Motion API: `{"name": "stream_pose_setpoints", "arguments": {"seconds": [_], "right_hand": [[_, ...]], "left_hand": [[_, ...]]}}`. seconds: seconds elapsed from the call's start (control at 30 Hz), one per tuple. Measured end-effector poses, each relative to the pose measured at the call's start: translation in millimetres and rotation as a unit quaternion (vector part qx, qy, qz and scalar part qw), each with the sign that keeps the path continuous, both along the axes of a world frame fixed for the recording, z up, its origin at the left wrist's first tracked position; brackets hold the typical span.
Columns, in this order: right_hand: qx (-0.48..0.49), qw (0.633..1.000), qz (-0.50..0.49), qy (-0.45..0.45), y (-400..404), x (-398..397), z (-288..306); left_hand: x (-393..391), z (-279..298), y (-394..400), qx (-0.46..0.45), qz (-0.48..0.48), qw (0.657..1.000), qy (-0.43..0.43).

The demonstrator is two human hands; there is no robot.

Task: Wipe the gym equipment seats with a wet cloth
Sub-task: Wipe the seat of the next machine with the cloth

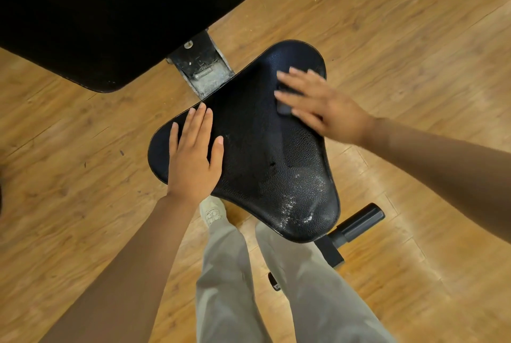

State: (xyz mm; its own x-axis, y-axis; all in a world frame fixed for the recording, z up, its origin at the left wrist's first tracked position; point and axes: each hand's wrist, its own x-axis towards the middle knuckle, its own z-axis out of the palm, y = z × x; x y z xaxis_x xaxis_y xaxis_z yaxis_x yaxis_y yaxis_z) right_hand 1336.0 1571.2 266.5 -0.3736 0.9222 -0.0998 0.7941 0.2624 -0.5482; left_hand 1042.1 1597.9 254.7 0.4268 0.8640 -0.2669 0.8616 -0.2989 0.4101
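**Asker:** As you look down from the head camera, what is under your hands?

**Describer:** A black, textured seat (257, 154) shaped like a rounded triangle. Its broad end lies toward the dark back pad (116, 11) at upper left. Its narrow nose points toward your legs (262, 273) and the wooden floor (414, 25) at lower right.

**Asker:** Where is the cloth?

**Describer:** Under your right hand (320, 105), on the far right lobe of the seat. Only a small dark piece (284, 108) shows between your fingers. The hand is blurred, so I take that piece to be the cloth but cannot be sure. Your right grip is spread, fingers straight and fanned, pressing flat rather than pinching.

**Asker:** And the left?

**Describer:** Your left hand (193, 154) lies flat on the near left lobe, fingers straight and together, thumb out. It holds nothing; I judge it is steadying the seat.

**Asker:** What remains to wipe?

**Describer:** Pale whitish marks (301, 199) sit on the narrow nose, toward you from the cloth. The seat's long axis runs from the broad end to that nose. Your right hand is the nearer one. My judgement is that the next stroke should draw the cloth back along that axis toward your body. A black handle (359, 222) juts out just beyond the nose, so stop short of the edge.
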Motion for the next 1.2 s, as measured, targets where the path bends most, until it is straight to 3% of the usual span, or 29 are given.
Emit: {"name": "stream_pose_setpoints", "arguments": {"seconds": [0.23, 0.37, 0.5, 0.6, 0.87, 1.0, 1.2], "right_hand": [[0.003, 0.991, -0.135, -0.016, 10.1, -24.4, -1.4], [0.0, 1.0, 0.001, 0.005, -27.7, -41.8, 11.5], [0.002, 0.984, 0.179, 0.006, -55.6, -36.3, 23.2], [-0.006, 0.974, 0.227, 0.0, -44.0, -29.4, 22.1], [-0.026, 0.998, 0.012, -0.064, 39.3, -34.5, 3.4], [-0.019, 0.997, -0.056, -0.055, 25.3, -56.1, 6.5], [-0.004, 0.986, 0.167, -0.015, -37.6, -78.0, 18.5]], "left_hand": [[-3.0, 0.1, 2.3, -0.013, -0.015, 1.0, 0.006], [-8.6, 3.7, 5.4, -0.022, -0.032, 0.999, -0.014], [-12.4, 3.3, 1.0, -0.016, -0.032, 0.999, -0.015], [-15.1, 2.5, -0.7, -0.01, -0.032, 0.999, -0.02], [-22.6, 3.1, -2.6, -0.017, -0.04, 0.999, -0.027], [-25.3, 4.5, -1.0, -0.023, -0.052, 0.998, -0.038], [-35.3, 4.6, 4.0, -0.03, -0.09, 0.994, -0.051]]}}
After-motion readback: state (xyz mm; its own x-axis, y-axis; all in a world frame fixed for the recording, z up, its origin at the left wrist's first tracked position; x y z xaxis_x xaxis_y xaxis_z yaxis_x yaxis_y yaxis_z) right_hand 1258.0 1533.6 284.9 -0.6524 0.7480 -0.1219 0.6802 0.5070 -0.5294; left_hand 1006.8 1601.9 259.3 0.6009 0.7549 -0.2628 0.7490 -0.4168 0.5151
